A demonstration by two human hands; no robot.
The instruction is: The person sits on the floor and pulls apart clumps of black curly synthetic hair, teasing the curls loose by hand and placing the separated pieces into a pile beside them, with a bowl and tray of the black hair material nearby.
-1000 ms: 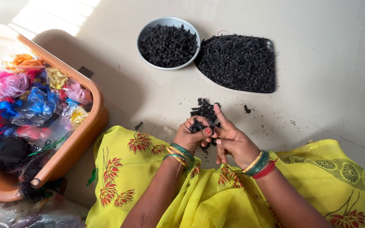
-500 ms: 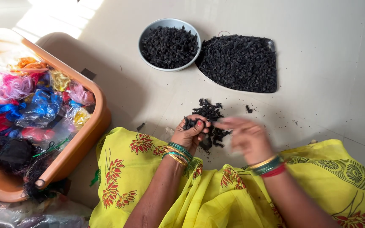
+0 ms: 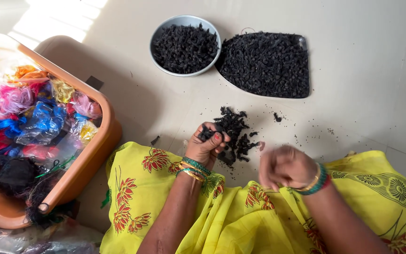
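Our right hand is motion-blurred, so we cannot tell what its fingers hold. Our left hand's curled fingers hide part of the black clump beneath them.

garment: bright yellow draped cloth over the lap and legs, pretty loose and folded up in the middle
print: red-orange flower motifs with green leaves scattered on it, plus a band of darker round floral medallions along the edge on the right side
left hand: red polish on the nails, bare forearm, no sleeve showing
left wrist: stack of green bangles with a couple of gold ones mixed in
right hand: blurred, so no nail detail
right wrist: bangle stack in gold, green and red
arms: bare up to the frame edge
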